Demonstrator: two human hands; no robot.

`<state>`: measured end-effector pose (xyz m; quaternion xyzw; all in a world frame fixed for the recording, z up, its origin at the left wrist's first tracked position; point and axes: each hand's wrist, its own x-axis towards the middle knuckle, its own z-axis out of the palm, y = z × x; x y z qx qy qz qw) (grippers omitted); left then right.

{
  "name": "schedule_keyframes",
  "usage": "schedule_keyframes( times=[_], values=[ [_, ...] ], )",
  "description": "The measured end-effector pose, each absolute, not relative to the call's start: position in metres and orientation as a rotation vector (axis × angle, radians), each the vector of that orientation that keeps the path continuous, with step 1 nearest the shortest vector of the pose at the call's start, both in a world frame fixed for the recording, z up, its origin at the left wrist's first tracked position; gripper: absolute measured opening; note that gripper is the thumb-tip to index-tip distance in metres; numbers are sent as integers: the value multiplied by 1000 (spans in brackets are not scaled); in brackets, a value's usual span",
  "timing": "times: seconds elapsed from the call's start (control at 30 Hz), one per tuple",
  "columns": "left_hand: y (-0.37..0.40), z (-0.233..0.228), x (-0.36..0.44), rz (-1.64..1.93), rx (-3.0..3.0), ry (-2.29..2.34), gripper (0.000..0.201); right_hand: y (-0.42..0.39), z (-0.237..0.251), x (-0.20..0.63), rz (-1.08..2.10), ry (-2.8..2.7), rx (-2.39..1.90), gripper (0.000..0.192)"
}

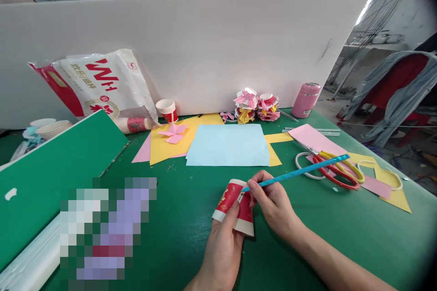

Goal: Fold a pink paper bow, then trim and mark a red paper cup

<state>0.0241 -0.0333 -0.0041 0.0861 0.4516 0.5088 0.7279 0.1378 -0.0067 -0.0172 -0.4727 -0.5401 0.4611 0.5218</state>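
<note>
Red cup (pixel 235 207): low centre on the green table (pixel 307 232), left hand (pixel 221 245) clamped around it.
Blue pencil (pixel 297 172): right hand (pixel 273 202) fingers pinched on it, tip at cup.
Scissors (pixel 332 170): 2 o'clock, near.
Blue paper (pixel 228 145): 12 o'clock.
Bag (pixel 99 84): 10 o'clock, well apart.
</note>
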Motion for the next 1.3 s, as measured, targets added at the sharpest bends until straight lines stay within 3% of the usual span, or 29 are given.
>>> schedule_keyframes(
  times=[0.73,1.3],
  values=[
    [-33,-3,24,1118,177,985,28,-7,-12,136,834,-1527,-1334,22],
    [-33,-9,23,1142,187,927,30,-4,-14,134,929,-1477,-1285,21]
  ],
)
